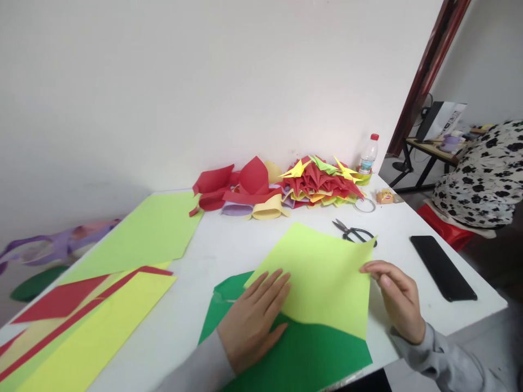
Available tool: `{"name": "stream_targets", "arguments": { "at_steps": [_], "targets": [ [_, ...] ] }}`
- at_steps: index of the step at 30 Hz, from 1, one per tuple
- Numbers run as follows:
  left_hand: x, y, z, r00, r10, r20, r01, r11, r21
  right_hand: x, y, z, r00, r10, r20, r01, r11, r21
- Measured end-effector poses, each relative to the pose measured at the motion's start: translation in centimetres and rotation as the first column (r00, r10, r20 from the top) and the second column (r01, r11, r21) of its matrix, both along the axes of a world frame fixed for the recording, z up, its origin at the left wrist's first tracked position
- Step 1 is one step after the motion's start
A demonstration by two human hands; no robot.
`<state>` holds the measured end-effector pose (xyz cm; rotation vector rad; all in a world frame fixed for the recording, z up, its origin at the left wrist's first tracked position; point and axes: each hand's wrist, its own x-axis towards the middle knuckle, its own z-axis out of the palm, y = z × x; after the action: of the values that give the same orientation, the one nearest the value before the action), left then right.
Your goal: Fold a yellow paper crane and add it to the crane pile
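A sheet of lime-green paper [322, 277] lies partly over a larger dark green sheet [310, 354] at the table's front edge. Flat on the lime sheet's left corner, fingers stretched out, rests my left hand [259, 318]; its heel and thumb lie over the dark green sheet. My right hand [394, 296] pinches the lime sheet's right edge between thumb and fingers, and that edge curls up a little off the table. Just beyond the sheet lie black-handled scissors [353, 233], partly hidden by its raised corner.
Folded red, purple and yellow paper pieces [241, 190] and a pile of pointed paper shapes [321, 182] stand by the wall. A bottle [368, 155], tape ring [365, 205], small packet [384, 196] and black phone [443, 267] lie right. Coloured sheets [102, 321] cover the left; a person [482, 174] sits far right.
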<state>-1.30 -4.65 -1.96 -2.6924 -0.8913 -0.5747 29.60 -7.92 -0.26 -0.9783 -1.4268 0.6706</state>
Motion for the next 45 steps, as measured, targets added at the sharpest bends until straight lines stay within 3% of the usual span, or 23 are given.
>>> {"name": "stream_targets", "arguments": {
  "at_steps": [4, 6, 8, 9, 11, 13, 16, 21, 26, 28, 29, 30, 31, 32, 33, 34, 35, 37, 38, 40, 43, 45],
  "targets": [
    [2.0, 0.5, -0.9, 0.998, -0.053, 0.028, 0.051, 0.996, 0.073, -2.3, -1.0, 1.4, 0.98, 0.175, -0.089, -0.175, 0.985, 0.013],
    [1.6, 0.7, -1.5, 0.996, -0.084, 0.041, 0.079, 0.99, 0.119, -2.0, -0.6, 1.4, 0.996, 0.091, 0.007, -0.092, 0.994, 0.062],
    [0.3, 0.7, -1.8, 0.998, -0.057, 0.004, 0.057, 0.993, 0.104, -0.6, 0.9, 0.7, 0.975, -0.151, 0.161, 0.136, 0.985, 0.105],
    [-0.6, 0.5, -1.8, 0.999, -0.033, -0.019, 0.034, 0.995, 0.089, 0.3, 2.0, 0.2, 0.928, -0.256, 0.271, 0.222, 0.964, 0.149],
    [-2.1, -0.1, -1.7, 1.0, -0.009, -0.026, 0.011, 0.996, 0.084, 2.1, 4.3, -0.7, 0.735, -0.391, 0.555, 0.328, 0.92, 0.213],
    [-3.1, -0.9, -1.5, 1.0, 0.0, 0.022, -0.002, 0.997, 0.082, 3.2, 6.4, -1.2, 0.514, -0.306, 0.801, 0.35, 0.928, 0.13],
    [-3.4, -2.1, -1.4, 0.998, 0.006, 0.063, -0.01, 0.997, 0.072, 3.3, 8.7, -1.0, 0.3, -0.195, 0.934, 0.447, 0.894, 0.044],
    [-2.3, -3.5, -1.4, 1.0, -0.019, 0.012, 0.018, 0.998, 0.054, 3.3, 10.4, -0.2, 0.224, -0.246, 0.943, 0.53, 0.843, 0.094],
    [0.0, -4.1, -0.6, 0.992, -0.033, 0.123, 0.02, 0.994, 0.109, 5.7, 10.6, -1.3, 0.179, -0.354, 0.918, 0.642, 0.749, 0.163],
    [1.1, -4.4, 0.3, 0.99, -0.057, 0.125, 0.043, 0.993, 0.112, 6.2, 10.1, -1.5, 0.2, -0.467, 0.861, 0.658, 0.715, 0.236],
    [1.6, -4.4, 0.7, 0.997, -0.045, 0.069, 0.041, 0.997, 0.065, 6.2, 9.7, -1.5, 0.267, -0.525, 0.808, 0.617, 0.737, 0.275],
    [2.0, -4.5, 1.1, 0.998, -0.032, 0.051, 0.03, 0.999, 0.042, 6.0, 9.2, -1.3, 0.39, -0.529, 0.753, 0.528, 0.799, 0.288],
    [2.2, -4.5, 1.3, 0.999, -0.015, 0.04, 0.013, 0.999, 0.037, 5.6, 8.6, -1.0, 0.564, -0.443, 0.697, 0.376, 0.889, 0.26],
    [2.4, -4.5, 1.4, 0.999, 0.019, 0.044, -0.02, 0.999, 0.029, 5.1, 8.0, -0.5, 0.719, -0.235, 0.654, 0.161, 0.972, 0.172],
    [2.4, -4.5, 1.4, 0.998, 0.055, 0.038, -0.056, 0.998, 0.012, 4.4, 7.4, 0.0, 0.788, 0.058, 0.613, -0.103, 0.994, 0.039],
    [2.4, -4.5, 1.4, 0.995, 0.096, 0.012, -0.096, 0.995, -0.02, 3.8, 6.8, 0.5, 0.788, 0.303, 0.536, -0.326, 0.944, -0.054],
    [2.2, -4.5, 1.4, 0.99, 0.136, -0.024, -0.137, 0.989, -0.052, 3.2, 6.2, 0.9, 0.763, 0.461, 0.453, -0.464, 0.879, -0.113],
    [1.9, -4.4, 1.7, 0.975, 0.192, -0.108, -0.204, 0.973, -0.109, 2.3, 5.4, 1.6, 0.674, 0.645, 0.361, -0.627, 0.757, -0.183],
    [1.7, -4.3, 2.0, 0.969, 0.206, -0.136, -0.222, 0.967, -0.123, 2.0, 5.1, 1.7, 0.642, 0.675, 0.364, -0.65, 0.731, -0.208],
    [1.4, -4.1, 2.8, 0.962, 0.201, -0.184, -0.232, 0.959, -0.163, 1.7, 4.8, 1.6, 0.629, 0.666, 0.4, -0.629, 0.739, -0.242],
    [1.2, -3.7, 3.9, 0.97, 0.184, -0.161, -0.21, 0.964, -0.163, 1.7, 4.6, 0.8, 0.719, 0.575, 0.389, -0.509, 0.818, -0.268],
    [1.1, -3.9, 4.4, 0.98, 0.194, -0.047, -0.196, 0.98, -0.043, 1.8, 4.5, 0.3, 0.784, 0.527, 0.328, -0.415, 0.838, -0.355]
  ]
}}
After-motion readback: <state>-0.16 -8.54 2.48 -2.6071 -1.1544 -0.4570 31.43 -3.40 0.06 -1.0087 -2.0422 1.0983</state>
